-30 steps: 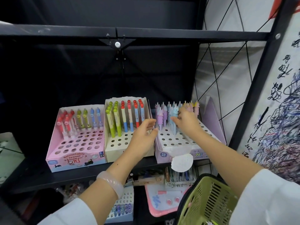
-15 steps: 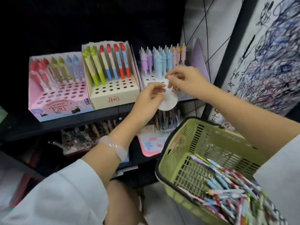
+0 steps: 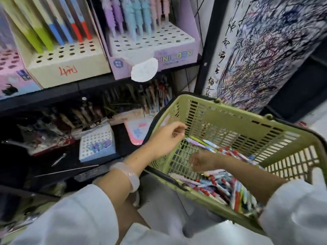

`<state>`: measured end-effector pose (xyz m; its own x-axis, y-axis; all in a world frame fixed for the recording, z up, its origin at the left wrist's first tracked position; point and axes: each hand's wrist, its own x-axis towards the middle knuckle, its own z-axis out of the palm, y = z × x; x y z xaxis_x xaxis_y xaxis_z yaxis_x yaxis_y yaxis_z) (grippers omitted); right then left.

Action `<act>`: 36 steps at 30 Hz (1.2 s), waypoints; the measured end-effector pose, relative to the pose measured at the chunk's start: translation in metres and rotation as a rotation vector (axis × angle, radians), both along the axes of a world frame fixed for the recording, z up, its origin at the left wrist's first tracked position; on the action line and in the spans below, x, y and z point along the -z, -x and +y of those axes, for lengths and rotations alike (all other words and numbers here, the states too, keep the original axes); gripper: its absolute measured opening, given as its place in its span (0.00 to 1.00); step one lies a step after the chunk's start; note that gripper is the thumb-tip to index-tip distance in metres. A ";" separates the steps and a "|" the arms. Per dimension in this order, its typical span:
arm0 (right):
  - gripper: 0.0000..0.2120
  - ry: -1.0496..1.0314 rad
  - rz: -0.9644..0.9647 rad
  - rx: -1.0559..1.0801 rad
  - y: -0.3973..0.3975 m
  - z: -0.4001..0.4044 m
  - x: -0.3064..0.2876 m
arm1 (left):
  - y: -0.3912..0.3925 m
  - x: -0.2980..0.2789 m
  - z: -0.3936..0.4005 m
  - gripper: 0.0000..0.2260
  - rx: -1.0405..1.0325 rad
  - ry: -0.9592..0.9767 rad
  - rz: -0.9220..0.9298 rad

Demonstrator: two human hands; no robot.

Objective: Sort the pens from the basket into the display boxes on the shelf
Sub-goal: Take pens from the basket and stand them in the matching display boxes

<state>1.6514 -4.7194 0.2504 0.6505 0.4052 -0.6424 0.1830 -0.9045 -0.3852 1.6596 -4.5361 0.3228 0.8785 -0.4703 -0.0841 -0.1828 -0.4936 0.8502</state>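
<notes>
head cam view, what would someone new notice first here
Probably the green plastic basket at lower right, heaped with mixed pens, with the left hand at its near rim and the right hand reaching inside. Above it on the shelf stands the purple unicorn display box, pastel pens filling its back rows, a white paper tag hanging off its front.

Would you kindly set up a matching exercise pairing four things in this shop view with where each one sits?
Things:
1. green basket
2. unicorn box
3. white round tag
4. bracelet

Places:
A. on the left wrist
B. hanging off the front of the purple box
C. top shelf, far right of the display boxes
D. in front of the person, full of loose pens

Pairs: 1-D, 2-C, 3-B, 4-A
</notes>
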 end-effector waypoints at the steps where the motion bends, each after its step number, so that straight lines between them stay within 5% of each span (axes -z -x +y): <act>1: 0.13 0.051 0.033 -0.060 0.008 0.006 0.012 | 0.000 0.005 0.000 0.11 0.013 -0.013 0.014; 11: 0.20 -0.025 0.227 0.087 0.026 0.021 0.060 | -0.002 0.017 0.001 0.07 -0.012 0.025 0.087; 15: 0.31 -0.027 0.331 0.112 0.018 0.017 0.065 | -0.002 0.014 0.002 0.07 -0.014 0.042 0.095; 19: 0.13 0.046 0.375 0.029 0.013 0.017 0.063 | -0.002 0.013 0.003 0.08 -0.024 0.060 0.105; 23: 0.26 0.063 0.355 0.032 0.016 0.020 0.066 | -0.002 0.014 0.001 0.08 -0.029 0.051 0.111; 26: 0.20 0.045 0.345 0.045 0.019 0.021 0.067 | -0.001 0.013 0.000 0.07 -0.034 0.053 0.113; 30: 0.16 -0.182 0.265 0.232 0.018 0.013 0.051 | 0.000 0.011 0.002 0.08 -0.037 0.069 0.121; 33: 0.02 -0.419 0.167 0.417 0.005 -0.001 0.024 | 0.001 0.008 0.002 0.09 -0.090 0.101 0.137; 36: 0.09 -0.689 0.138 0.704 -0.010 -0.003 -0.008 | 0.001 0.007 0.000 0.10 -0.189 0.091 0.180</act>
<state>1.6618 -4.7227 0.2588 0.8234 0.2684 -0.5000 -0.3956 -0.3602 -0.8448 1.6589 -4.5361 0.3159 0.9263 -0.3118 -0.2116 0.0635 -0.4246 0.9032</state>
